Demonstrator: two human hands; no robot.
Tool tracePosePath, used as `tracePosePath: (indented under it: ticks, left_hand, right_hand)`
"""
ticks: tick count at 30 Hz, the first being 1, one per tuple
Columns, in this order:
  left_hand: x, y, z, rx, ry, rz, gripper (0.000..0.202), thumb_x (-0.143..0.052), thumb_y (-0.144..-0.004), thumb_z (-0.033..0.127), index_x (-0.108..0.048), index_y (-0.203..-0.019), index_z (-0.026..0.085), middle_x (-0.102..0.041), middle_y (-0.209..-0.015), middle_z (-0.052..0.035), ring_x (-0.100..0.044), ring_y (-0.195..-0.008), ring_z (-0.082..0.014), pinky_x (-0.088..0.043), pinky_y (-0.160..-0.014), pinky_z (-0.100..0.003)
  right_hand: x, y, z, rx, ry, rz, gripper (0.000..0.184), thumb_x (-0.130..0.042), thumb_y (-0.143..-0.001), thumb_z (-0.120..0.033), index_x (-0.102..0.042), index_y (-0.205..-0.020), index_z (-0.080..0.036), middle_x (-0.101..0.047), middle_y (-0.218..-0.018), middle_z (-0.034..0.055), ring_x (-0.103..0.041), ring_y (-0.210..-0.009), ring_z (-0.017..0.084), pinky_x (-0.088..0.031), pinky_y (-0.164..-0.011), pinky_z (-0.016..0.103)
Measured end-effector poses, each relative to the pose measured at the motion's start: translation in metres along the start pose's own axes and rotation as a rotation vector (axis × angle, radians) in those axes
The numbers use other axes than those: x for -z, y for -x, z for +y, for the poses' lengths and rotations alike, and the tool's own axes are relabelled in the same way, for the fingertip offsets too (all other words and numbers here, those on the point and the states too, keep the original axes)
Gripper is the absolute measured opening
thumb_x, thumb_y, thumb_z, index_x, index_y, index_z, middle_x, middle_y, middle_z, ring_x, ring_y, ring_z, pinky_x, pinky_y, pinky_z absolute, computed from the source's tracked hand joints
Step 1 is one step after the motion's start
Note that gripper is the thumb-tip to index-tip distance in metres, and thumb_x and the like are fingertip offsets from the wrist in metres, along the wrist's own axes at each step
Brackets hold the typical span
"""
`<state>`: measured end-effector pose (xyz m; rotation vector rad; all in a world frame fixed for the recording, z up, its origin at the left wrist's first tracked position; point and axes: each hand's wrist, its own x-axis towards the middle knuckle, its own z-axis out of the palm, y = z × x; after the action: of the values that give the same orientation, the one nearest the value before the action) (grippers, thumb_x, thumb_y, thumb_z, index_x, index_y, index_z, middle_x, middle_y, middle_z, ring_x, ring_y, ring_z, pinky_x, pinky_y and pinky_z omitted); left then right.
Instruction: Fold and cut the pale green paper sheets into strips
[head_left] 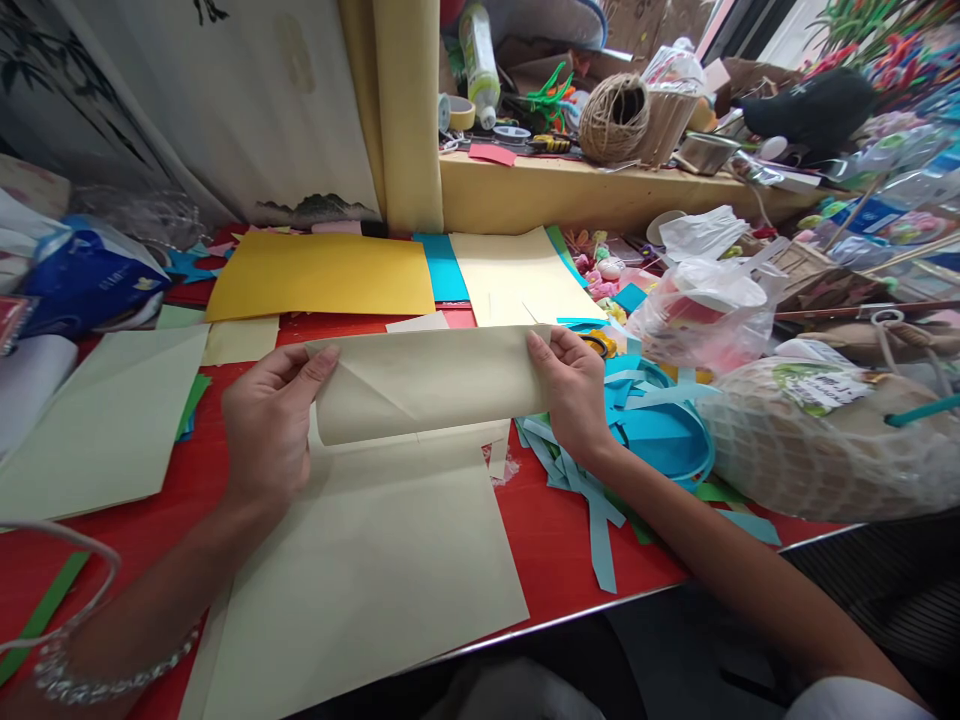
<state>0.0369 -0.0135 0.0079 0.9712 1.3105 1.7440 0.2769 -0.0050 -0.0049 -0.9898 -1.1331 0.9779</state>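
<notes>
Both hands hold up a folded piece of pale cream paper (435, 385) by its two ends. My left hand (270, 420) pinches the left end, thumb on the near face. At the other end, my right hand (574, 385) grips the paper the same way. A faint diagonal crease runs across its surface. Below it, a large pale sheet (375, 570) lies flat and reaches the table's front edge. Close to my right hand are blue paper strips (652, 430) in a heap and the orange-handled scissors (602, 343), partly hidden behind the hand.
On the red table (187, 490) lie a yellow sheet (322, 275), a cream sheet (517, 270) and a pale sheet (112, 410). A net-wrapped bundle (825, 440) and a plastic bag (712, 300) crowd the right side. Twine (615, 118) stands on the ledge.
</notes>
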Motion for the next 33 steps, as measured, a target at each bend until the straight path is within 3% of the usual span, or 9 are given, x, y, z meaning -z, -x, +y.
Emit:
tracePosePath:
  ticks: [7,17,33]
  left_hand:
    - [-0.001,-0.0006,0.0001,0.018,0.027,0.004,0.015,-0.079,-0.059,0.019,-0.071,-0.071,0.015,-0.062,-0.063,0.0018,-0.054,-0.058,-0.0059,-0.045,-0.05,-0.014]
    - [0.0008,-0.0011,-0.0007,0.003,-0.043,0.005,0.013,-0.078,-0.061,0.022,-0.069,-0.068,0.017,-0.055,-0.06,0.0039,-0.042,-0.052,-0.0041,-0.041,-0.052,-0.016]
    - [0.0006,-0.0014,-0.0028,-0.005,-0.013,-0.006,0.013,-0.077,-0.06,0.022,-0.067,-0.067,0.017,-0.056,-0.063,0.0031,-0.046,-0.056,-0.0057,-0.041,-0.054,-0.017]
  right_hand:
    - [-0.0005,0.001,-0.0005,-0.005,0.035,0.005,0.021,-0.059,-0.082,-0.042,-0.061,-0.092,-0.023,-0.066,-0.091,0.0013,-0.062,-0.081,0.017,-0.052,-0.07,0.029]
    - [0.0,-0.0003,0.0024,0.011,0.086,0.05,0.021,-0.055,-0.084,-0.044,-0.061,-0.087,-0.023,-0.064,-0.089,0.0009,-0.058,-0.079,0.016,-0.049,-0.065,0.026]
    - [0.0001,-0.0005,0.0034,0.008,0.081,0.051,0.022,-0.056,-0.083,-0.045,-0.061,-0.086,-0.024,-0.063,-0.088,0.0004,-0.058,-0.077,0.015,-0.048,-0.063,0.025]
